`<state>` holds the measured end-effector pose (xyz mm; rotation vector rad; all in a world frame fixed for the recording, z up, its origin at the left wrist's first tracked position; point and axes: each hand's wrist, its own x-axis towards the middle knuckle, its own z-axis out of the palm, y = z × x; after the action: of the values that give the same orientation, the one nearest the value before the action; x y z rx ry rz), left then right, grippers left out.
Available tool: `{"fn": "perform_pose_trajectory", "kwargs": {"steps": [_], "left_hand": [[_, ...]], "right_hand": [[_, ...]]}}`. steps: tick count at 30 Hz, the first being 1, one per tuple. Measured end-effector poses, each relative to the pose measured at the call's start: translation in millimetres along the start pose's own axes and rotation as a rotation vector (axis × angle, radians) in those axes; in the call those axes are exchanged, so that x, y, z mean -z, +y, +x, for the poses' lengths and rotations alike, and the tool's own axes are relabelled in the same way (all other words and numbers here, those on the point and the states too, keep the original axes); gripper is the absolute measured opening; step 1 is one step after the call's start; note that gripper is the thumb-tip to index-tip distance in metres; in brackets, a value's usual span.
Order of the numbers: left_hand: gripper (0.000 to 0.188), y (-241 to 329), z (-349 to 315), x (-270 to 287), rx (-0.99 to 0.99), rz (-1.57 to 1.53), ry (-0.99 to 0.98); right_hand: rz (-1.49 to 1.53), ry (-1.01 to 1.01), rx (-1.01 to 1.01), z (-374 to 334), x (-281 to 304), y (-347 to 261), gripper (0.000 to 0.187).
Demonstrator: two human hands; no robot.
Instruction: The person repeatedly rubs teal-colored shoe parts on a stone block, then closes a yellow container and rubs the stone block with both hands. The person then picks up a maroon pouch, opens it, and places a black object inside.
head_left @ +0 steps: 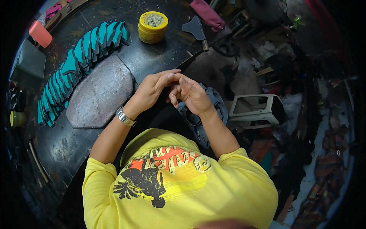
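Observation:
My left hand (153, 87), with a metal watch on its wrist, reaches over the table's near edge, fingers stretched out. Its fingertips meet my right hand (191, 95), whose fingers are apart and partly bent. Nothing shows held in either hand, though the space between the palms is partly hidden. Left of my left hand lies a flat grey stone slab (101, 93) with angled corners. Behind the slab runs a long curved row of overlapping teal and black cut pieces (82, 53). A yellow tub (153, 28) with a crusted top stands beyond my hands.
The dark table (63, 147) bears a flat grey blade-like tool (194, 28), a pink pouch (207, 15), a salmon-coloured block (40, 34), a grey metal box (28, 63) and a thin stick (39, 162). A white stool frame (256, 110) and clutter are on the right.

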<state>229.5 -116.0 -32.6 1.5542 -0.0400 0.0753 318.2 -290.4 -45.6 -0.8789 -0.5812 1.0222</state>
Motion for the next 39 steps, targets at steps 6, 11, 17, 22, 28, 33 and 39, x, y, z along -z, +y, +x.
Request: {"fn": "perform_pose_trajectory", "kwargs": {"steps": [6, 11, 17, 22, 28, 33, 39], "left_hand": [[0.028, 6, -10, 7, -0.041, 0.086, 0.23], [0.015, 11, -10, -4, -0.326, 0.204, 0.468], [0.048, 10, -13, -49, -0.589, 0.795, 0.049], [0.067, 16, -14, -33, -0.701, 1.132, 0.043], [0.033, 30, -54, 13, -0.232, 1.183, 0.062], [0.015, 33, -151, 42, -0.062, 1.057, 0.418], [0.024, 33, -243, 41, 0.208, 0.897, 0.951]], "right_hand": [[0.047, -0.097, -0.018, 1, -11, 13, 0.069], [0.265, 0.086, 0.042, 6, -20, 27, 0.059], [0.546, 0.149, -0.156, 16, -44, 30, 0.073], [0.516, 0.015, -0.178, 2, -55, -40, 0.092], [-0.15, -0.012, 0.667, 67, 26, -185, 0.095], [-1.148, 0.853, 0.269, 191, 227, -203, 0.103], [-1.544, 0.971, 0.007, 224, 335, -157, 0.056]]}}
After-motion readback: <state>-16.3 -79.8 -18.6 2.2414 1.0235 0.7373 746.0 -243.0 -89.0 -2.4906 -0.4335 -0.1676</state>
